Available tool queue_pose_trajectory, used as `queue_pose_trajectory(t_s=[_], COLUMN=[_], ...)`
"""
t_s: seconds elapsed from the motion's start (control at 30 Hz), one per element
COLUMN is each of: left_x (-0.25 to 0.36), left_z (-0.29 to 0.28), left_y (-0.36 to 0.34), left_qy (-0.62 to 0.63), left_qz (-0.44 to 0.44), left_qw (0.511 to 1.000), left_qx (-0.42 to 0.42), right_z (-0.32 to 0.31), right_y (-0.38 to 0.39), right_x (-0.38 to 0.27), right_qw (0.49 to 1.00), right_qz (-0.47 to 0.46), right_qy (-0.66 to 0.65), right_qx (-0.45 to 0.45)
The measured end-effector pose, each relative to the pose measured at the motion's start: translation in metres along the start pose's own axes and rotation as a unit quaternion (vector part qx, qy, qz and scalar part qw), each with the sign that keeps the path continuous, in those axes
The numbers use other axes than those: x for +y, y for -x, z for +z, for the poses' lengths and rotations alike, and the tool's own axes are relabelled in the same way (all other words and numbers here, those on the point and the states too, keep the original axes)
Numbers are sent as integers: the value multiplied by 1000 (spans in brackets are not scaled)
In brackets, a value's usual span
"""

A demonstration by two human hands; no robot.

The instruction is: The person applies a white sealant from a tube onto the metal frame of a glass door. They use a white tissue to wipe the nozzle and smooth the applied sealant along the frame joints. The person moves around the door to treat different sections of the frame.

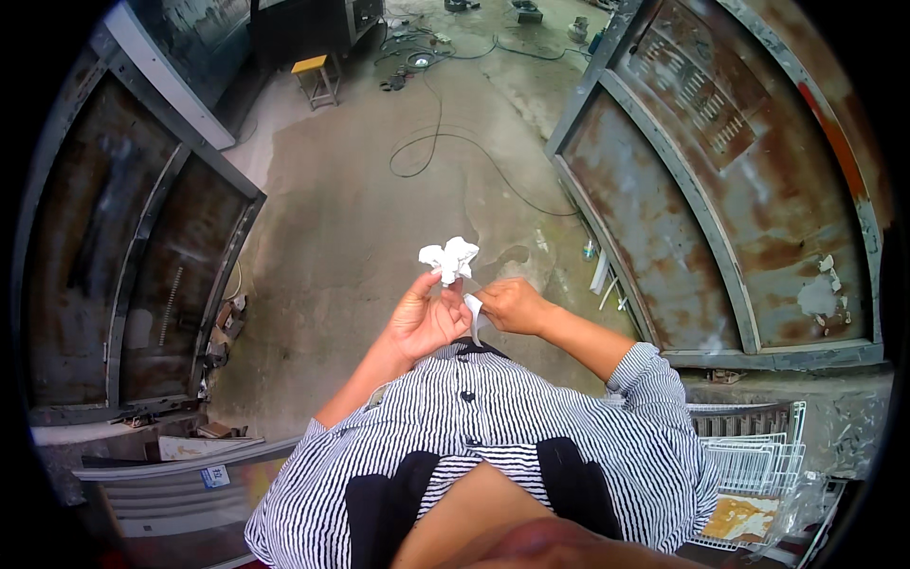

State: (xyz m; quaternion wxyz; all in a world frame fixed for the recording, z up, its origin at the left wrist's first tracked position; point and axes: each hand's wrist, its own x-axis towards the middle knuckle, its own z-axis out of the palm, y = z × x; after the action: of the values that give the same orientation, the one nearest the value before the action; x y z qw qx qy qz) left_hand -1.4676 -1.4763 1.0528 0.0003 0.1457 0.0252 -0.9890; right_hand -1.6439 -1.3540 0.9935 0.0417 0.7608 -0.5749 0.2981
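My left hand (424, 320) is closed at the fingertips on a crumpled white tissue-like bundle (450, 256), which sticks up beyond the fingers with uneven, petal-like folds. Close beside it on the right, my right hand (513, 305) is closed in a pinch on a thin white strip (476, 315). The strip hangs down between the two hands, in front of my striped shirt (464, 379). Whether the strip joins the bundle cannot be made out, since fingers cover that spot.
Rusty metal doors stand open on the left (142, 237) and right (654, 209). A black cable (474, 147) loops over the concrete floor. A yellow-topped stool (311, 68) stands far left, and white wire racks (754, 465) lie at the near right.
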Motion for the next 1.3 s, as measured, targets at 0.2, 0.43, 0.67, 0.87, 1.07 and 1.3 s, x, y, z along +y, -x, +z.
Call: queue_pose_trajectory(t_s=[0.2, 0.43, 0.67, 0.87, 1.07, 1.3], left_x=[115, 249, 399, 465, 596, 764], left_z=[72, 101, 170, 283, 349, 419], left_y=[-103, -262, -519, -701, -856, -943], left_qy=[27, 23, -63, -152, -55, -40], left_qz=[124, 138, -45, -179, -103, 77], left_qw=[991, 987, 993, 972, 982, 981], left_qx=[47, 83, 94, 19, -150, -171], right_z=[-5, 8, -26, -103, -98, -173], right_y=[-125, -205, -238, -267, -290, -492], right_x=[152, 337, 557, 682, 897, 1181], right_qw=[999, 998, 966, 862, 745, 811], right_qz=[-46, -21, 241, 454, 596, 464], right_qy=[-15, 13, 75, 132, -61, -229], right_qx=[-24, -53, 51, 183, 293, 275])
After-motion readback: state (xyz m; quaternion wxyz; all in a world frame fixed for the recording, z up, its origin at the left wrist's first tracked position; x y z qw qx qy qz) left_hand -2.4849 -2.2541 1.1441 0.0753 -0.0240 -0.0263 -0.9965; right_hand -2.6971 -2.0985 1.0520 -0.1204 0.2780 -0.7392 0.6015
